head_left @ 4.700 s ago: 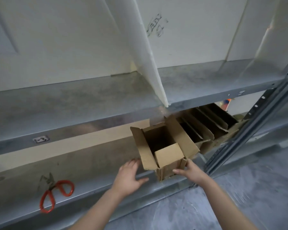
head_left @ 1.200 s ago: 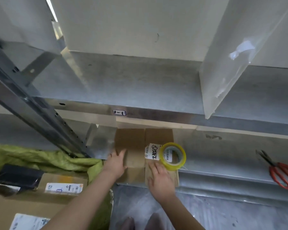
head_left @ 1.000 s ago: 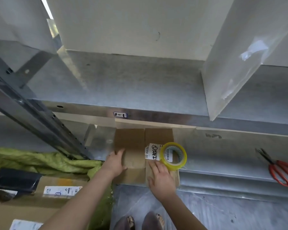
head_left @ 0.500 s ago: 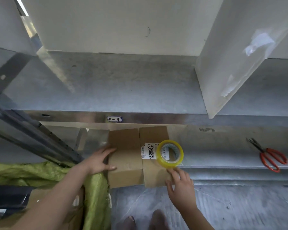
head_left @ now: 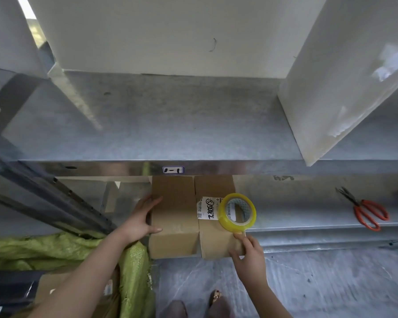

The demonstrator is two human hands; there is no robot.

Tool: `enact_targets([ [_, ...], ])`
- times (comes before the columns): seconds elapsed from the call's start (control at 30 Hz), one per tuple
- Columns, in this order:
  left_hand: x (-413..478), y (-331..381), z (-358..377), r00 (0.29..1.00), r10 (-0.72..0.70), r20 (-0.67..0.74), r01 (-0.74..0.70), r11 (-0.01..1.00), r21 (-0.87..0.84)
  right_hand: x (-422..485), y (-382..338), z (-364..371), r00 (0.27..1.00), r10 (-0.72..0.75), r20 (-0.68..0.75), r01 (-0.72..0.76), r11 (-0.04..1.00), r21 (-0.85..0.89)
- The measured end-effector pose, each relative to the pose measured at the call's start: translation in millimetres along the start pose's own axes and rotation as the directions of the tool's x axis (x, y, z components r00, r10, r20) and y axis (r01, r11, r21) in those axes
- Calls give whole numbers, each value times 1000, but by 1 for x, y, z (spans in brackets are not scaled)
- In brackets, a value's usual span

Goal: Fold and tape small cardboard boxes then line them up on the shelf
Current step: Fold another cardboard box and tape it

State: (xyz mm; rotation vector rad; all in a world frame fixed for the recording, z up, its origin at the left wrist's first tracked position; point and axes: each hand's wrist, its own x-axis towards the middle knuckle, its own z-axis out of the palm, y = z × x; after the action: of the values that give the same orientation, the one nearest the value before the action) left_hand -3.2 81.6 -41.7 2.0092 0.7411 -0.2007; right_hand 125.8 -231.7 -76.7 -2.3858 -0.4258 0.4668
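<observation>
While left hand (head_left: 143,218) lies flat against left cardboard box (head_left: 175,210) | right hand (head_left: 251,255) pinches tape roll (head_left: 233,227) atop right cardboard box (head_left: 214,243)

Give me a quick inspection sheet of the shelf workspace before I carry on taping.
Surface: grey metal lower shelf.
Job's things: left box and right box side by side, tops closed; tape roll on the right box, overlapping its label.
Clutter: red scissors on the shelf, far right.
Hands: left hand rests on the left box's left edge; right hand pinches the tape roll's lower rim.
Cables: nothing seen.
Surroundings: upper shelf, white divider, green bag at left.
</observation>
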Motion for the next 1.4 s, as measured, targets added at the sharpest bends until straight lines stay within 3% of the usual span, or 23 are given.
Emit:
enact_targets([
  [0.2,-3,23,-11,998,33,-46,-41,979,-200,2,-12,1,993,118,-12,-117,989,88],
  [0.4,-18,49,-22,995,26,-93,-49,968,-247,0,-21,1,973,224,61,-232,946,227],
  [0.7,-55,61,-39,970,17,-244,-86,958,-274,-3,-51,4,968,131,216,-206,903,377],
  [0.83,-68,56,-43,957,7,-292,-65,980,-190,-7,-58,10,943,157,295,-291,819,495],
  [1.0,-86,55,-50,924,29,-382,-99,981,-166,-9,-68,5,959,37,281,-184,837,516],
  [1.17,-99,67,-42,901,54,-431,-172,956,-238,0,-77,-33,983,-134,125,78,924,374],
  [1.4,-87,105,19,924,55,-377,-147,965,-219,16,-29,-104,978,-193,73,152,912,380],
])
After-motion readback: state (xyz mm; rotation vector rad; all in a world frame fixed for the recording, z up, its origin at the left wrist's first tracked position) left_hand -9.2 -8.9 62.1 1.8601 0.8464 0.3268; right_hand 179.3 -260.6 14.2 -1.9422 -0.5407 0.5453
